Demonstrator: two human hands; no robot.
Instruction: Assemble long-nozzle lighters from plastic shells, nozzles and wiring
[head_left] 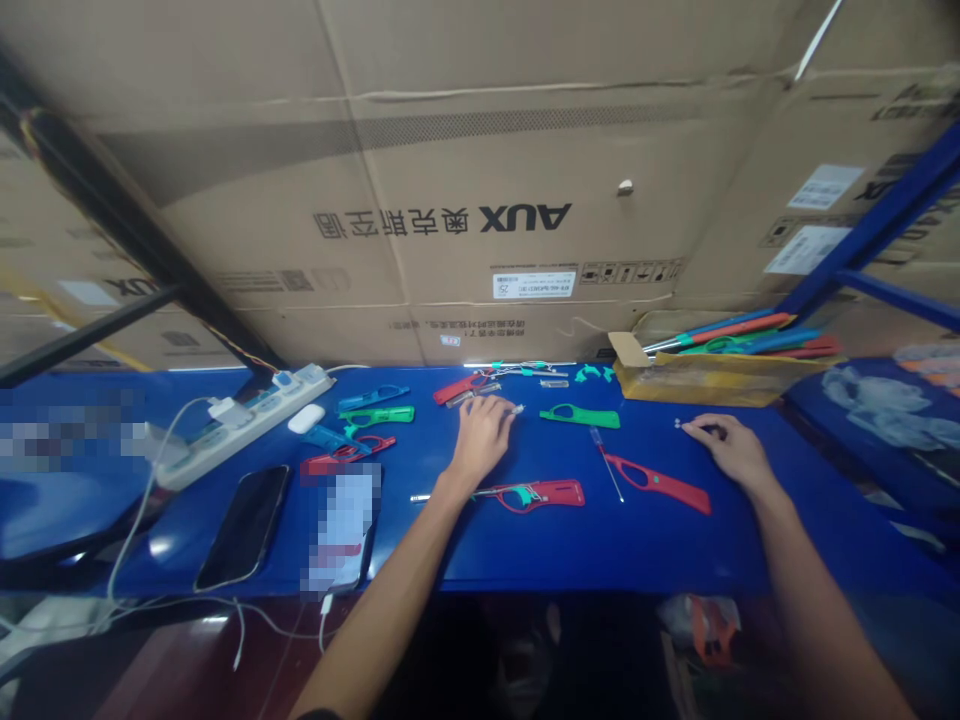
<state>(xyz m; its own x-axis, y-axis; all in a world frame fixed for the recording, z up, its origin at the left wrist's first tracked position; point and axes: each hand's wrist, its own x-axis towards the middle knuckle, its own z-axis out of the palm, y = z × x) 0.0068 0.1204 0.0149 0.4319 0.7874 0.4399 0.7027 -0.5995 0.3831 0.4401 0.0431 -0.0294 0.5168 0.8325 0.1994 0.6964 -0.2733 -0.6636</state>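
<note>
My left hand (482, 437) is over the middle of the blue table (510, 560), fingers curled down and together. A small whitish piece (518, 410) shows at its fingertips, too small to name. My right hand (731, 447) is at the right, thumb and forefinger pinched close to tiny white pieces (677, 424); whether it grips one is unclear. Between the hands lie a green lighter shell half (589, 415), a red lighter shell half (667, 487) and a screwdriver (612, 472). Nearer me is a red lighter (559, 492) with a metal tube, partly behind my left forearm.
An open carton (697, 385) of lighters stands at the back right. More shell parts, including a green one (382, 415), lie left of my left hand. Two phones (244, 525), a white case (306, 418) and a power strip (247, 420) with cables occupy the left. Cardboard (442, 150) walls the back.
</note>
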